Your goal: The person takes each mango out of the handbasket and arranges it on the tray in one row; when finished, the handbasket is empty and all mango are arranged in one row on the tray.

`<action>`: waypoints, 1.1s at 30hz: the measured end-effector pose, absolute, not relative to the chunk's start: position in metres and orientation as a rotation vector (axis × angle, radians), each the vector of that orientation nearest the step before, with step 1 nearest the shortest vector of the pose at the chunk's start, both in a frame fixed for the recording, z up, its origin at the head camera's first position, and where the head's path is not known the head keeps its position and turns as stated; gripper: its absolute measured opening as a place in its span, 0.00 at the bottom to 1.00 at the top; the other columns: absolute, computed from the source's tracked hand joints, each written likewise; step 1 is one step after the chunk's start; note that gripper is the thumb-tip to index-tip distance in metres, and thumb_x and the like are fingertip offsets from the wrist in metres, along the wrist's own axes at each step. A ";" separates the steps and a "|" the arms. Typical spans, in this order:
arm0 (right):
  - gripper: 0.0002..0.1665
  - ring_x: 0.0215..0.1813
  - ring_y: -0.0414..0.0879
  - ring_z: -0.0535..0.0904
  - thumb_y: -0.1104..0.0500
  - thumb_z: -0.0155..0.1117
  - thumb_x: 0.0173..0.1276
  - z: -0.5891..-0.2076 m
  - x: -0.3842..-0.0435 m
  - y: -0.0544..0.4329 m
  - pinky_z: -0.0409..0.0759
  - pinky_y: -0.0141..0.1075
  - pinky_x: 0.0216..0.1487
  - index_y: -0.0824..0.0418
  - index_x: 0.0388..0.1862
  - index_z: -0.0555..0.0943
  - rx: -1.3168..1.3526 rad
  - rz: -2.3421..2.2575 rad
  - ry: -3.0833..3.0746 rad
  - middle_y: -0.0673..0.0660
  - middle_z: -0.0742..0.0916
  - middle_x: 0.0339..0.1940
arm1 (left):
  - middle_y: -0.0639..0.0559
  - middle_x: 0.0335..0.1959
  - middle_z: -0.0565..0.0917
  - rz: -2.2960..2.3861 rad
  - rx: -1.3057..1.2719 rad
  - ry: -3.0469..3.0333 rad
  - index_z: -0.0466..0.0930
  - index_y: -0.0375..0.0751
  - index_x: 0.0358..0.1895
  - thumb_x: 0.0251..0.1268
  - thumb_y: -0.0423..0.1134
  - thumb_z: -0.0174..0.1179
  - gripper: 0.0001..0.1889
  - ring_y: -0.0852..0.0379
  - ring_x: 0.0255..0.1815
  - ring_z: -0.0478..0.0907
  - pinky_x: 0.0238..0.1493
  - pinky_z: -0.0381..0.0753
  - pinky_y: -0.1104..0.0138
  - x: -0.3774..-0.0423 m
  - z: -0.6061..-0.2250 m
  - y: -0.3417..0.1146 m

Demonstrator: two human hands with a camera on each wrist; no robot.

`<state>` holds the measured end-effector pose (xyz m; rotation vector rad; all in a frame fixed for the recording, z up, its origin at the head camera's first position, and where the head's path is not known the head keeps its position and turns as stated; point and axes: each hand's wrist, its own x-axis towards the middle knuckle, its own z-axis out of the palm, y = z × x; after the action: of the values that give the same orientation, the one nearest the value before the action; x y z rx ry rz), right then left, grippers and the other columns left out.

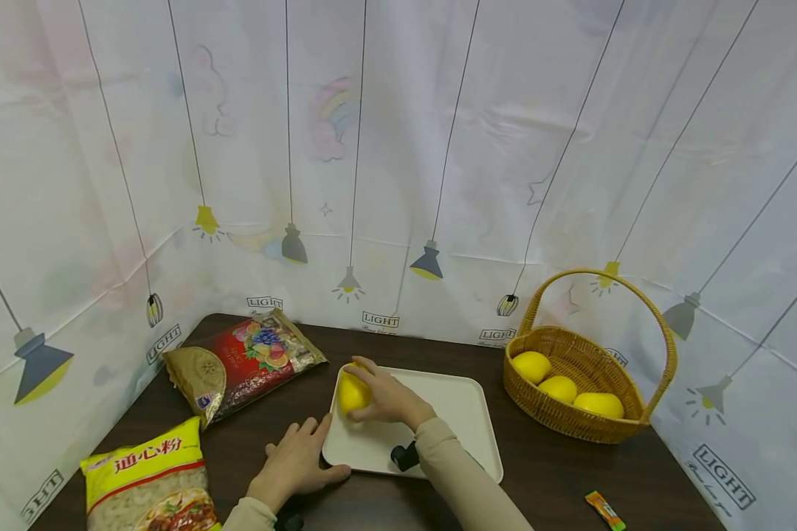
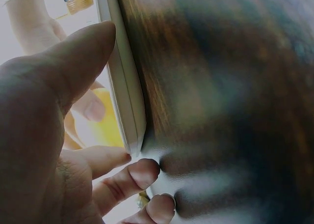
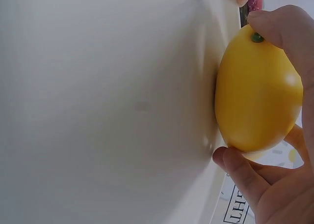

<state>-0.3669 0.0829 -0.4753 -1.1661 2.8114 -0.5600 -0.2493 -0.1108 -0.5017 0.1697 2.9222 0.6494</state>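
My right hand (image 1: 392, 394) grips a smooth yellow oval fruit (image 3: 257, 94) with a small green stem end, the thumb by the stem and the fingers at the other end. The fruit is at the left end of a white rectangular tray (image 1: 438, 435), right at its surface. My left hand (image 1: 299, 457) is at the tray's near left corner. Its thumb touches the near rim and its index fingertip the corner, while other fingertips rest on the dark table, as the left wrist view shows.
A wicker basket (image 1: 660, 391) with a tall handle stands at the right, holding several yellow fruits. To the left lie a red and gold bag (image 1: 239, 369) and a yellow pasta bag (image 1: 149, 479). A small orange-green packet (image 1: 604, 510) lies near the front right. Printed curtains surround the table.
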 end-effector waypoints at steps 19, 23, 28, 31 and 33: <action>0.44 0.77 0.58 0.66 0.44 0.74 0.62 -0.478 -0.366 0.078 0.72 0.53 0.73 0.54 0.74 0.69 -1.178 -0.577 2.812 0.58 0.62 0.82 | 0.42 0.70 0.72 0.650 0.170 2.909 0.60 0.51 0.79 0.50 0.75 0.65 0.54 0.35 0.68 0.69 0.50 0.67 0.23 -0.251 -0.503 -0.110; 0.45 0.77 0.58 0.67 0.44 0.73 0.63 -0.478 -0.366 0.078 0.72 0.53 0.72 0.54 0.75 0.68 -1.180 -0.573 2.810 0.58 0.61 0.82 | 0.43 0.70 0.72 0.647 0.167 2.909 0.61 0.51 0.79 0.50 0.75 0.65 0.54 0.35 0.68 0.69 0.50 0.67 0.23 -0.251 -0.503 -0.110; 0.47 0.77 0.58 0.66 0.43 0.73 0.63 -0.477 -0.364 0.079 0.72 0.53 0.73 0.54 0.77 0.66 -1.175 -0.585 2.808 0.59 0.61 0.82 | 0.42 0.70 0.72 0.643 0.159 2.909 0.61 0.50 0.78 0.50 0.74 0.65 0.54 0.35 0.67 0.69 0.50 0.67 0.23 -0.251 -0.503 -0.110; 0.48 0.77 0.58 0.67 0.42 0.73 0.62 -0.476 -0.363 0.080 0.72 0.53 0.73 0.55 0.77 0.66 -1.172 -0.585 2.813 0.59 0.61 0.82 | 0.42 0.70 0.72 0.643 0.156 2.908 0.61 0.50 0.78 0.50 0.74 0.66 0.54 0.35 0.67 0.69 0.49 0.67 0.24 -0.251 -0.503 -0.110; 0.48 0.77 0.59 0.67 0.42 0.73 0.62 -0.475 -0.363 0.082 0.72 0.54 0.73 0.55 0.77 0.65 -1.171 -0.582 2.816 0.60 0.60 0.82 | 0.42 0.70 0.72 0.645 0.153 2.906 0.61 0.49 0.78 0.50 0.74 0.66 0.54 0.35 0.67 0.69 0.50 0.67 0.24 -0.251 -0.502 -0.111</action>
<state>-0.3631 0.0817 -0.4753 -1.1709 2.8164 -0.5821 -0.2507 -0.1106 -0.5023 0.1533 2.9065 0.6447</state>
